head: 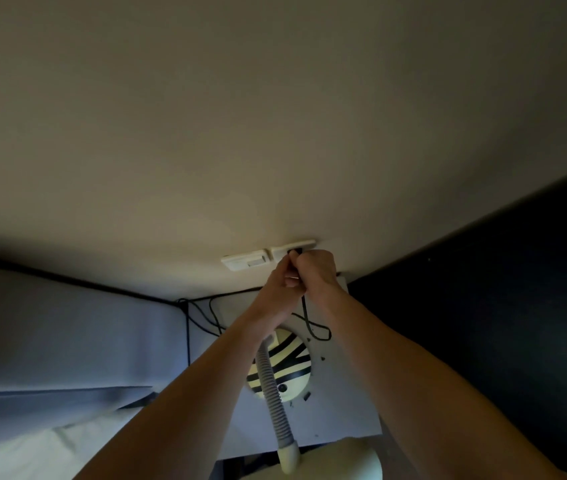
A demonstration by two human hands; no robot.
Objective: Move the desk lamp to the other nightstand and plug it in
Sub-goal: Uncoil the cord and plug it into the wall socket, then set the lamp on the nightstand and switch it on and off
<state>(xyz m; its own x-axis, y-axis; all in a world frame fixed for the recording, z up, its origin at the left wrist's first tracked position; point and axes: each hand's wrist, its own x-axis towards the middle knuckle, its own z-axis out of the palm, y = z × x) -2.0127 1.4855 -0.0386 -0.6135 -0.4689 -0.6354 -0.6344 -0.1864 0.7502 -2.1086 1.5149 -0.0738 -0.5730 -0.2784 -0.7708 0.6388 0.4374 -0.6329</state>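
both your arms reach forward to the wall outlet [294, 251], a pale plate on the beige wall [206, 133], just right of a second plate with a rocker switch [247, 261]. your left hand [280, 282] and right hand [315, 271] are pressed together right at the outlet, both curled shut around the black plug [295, 252] and the top of its cord [310, 322]; the light is dim, so whether the plug is fully seated or only touching the socket is hard to say. the cord drops from your hands and loops on the white nightstand [344, 393] below. the desk lamp [280, 367] stands on that nightstand, under your left forearm: a cream base with black stripes, a grey ribbed neck running toward you, and its pale shade at the bottom edge of the view. a bluish headboard [67, 323] lies to the left, with more black cables [202, 313] trailing in the gap beside it.
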